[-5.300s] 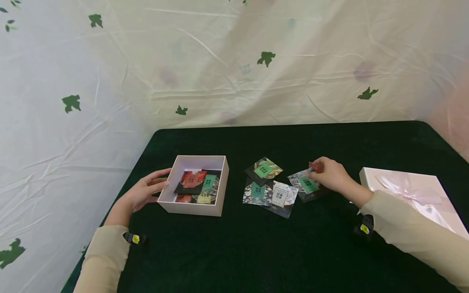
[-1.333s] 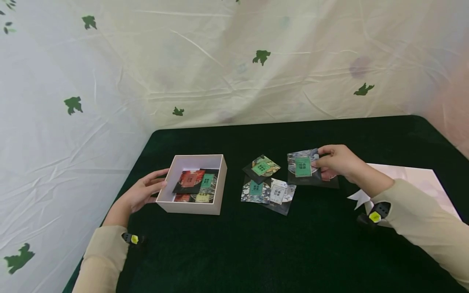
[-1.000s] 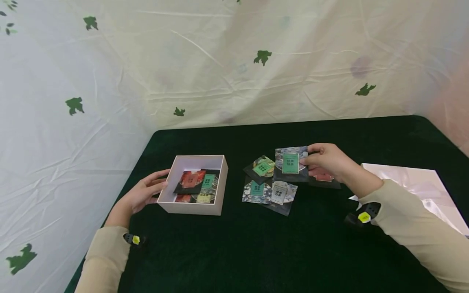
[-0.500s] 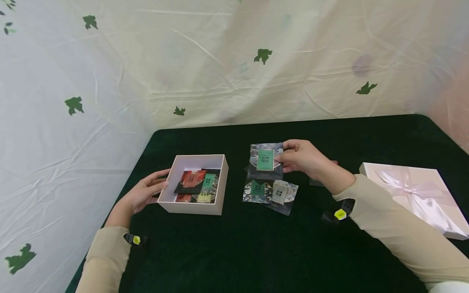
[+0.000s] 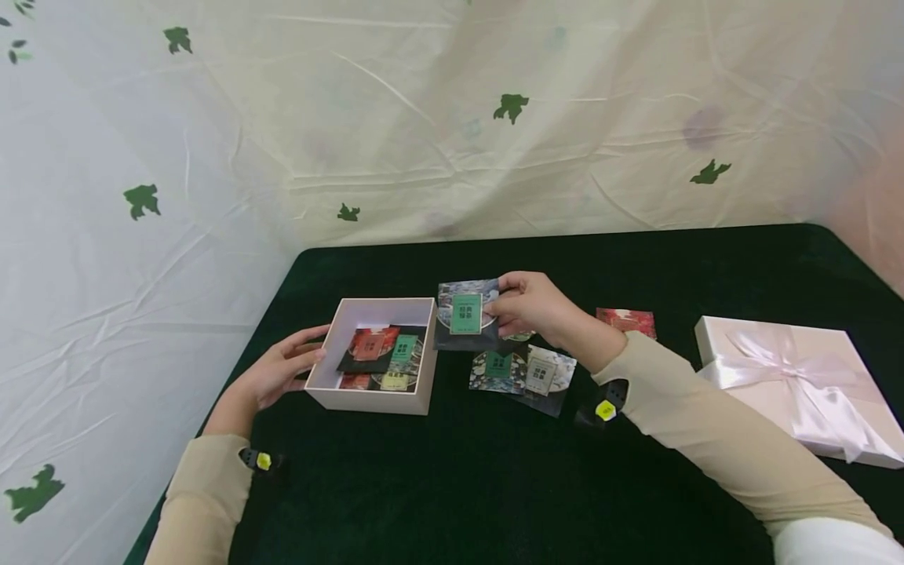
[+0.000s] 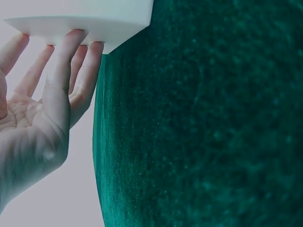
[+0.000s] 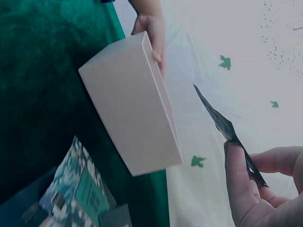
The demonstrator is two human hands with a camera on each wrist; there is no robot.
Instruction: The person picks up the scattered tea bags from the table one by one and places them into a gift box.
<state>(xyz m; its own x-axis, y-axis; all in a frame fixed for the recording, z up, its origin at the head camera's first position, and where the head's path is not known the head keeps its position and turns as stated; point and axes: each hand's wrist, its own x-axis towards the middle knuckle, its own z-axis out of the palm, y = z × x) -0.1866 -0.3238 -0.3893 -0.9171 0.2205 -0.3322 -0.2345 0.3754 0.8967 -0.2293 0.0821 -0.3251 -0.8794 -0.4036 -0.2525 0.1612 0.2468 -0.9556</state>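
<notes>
My right hand pinches a flat square sachet with a green label by its right edge. The sachet is held up at the right rim of an open pale pink box; in the right wrist view this sachet appears almost edge-on. Inside the box lie several sachets, among them a red-labelled one. On the box's left side rest the extended fingers of my left hand; the left wrist view shows the fingertips against the white-looking wall.
Right of the box, a green-labelled sachet and a white-labelled one lie on the dark green tabletop, another partly hidden behind my right hand. Farther right are a red sachet and a pink box lid with a satin bow.
My right hand has lifted the green-labelled sachet off the right-hand pile and carried it left to the box, uncovering a red sachet. My left hand has stayed at the box.
</notes>
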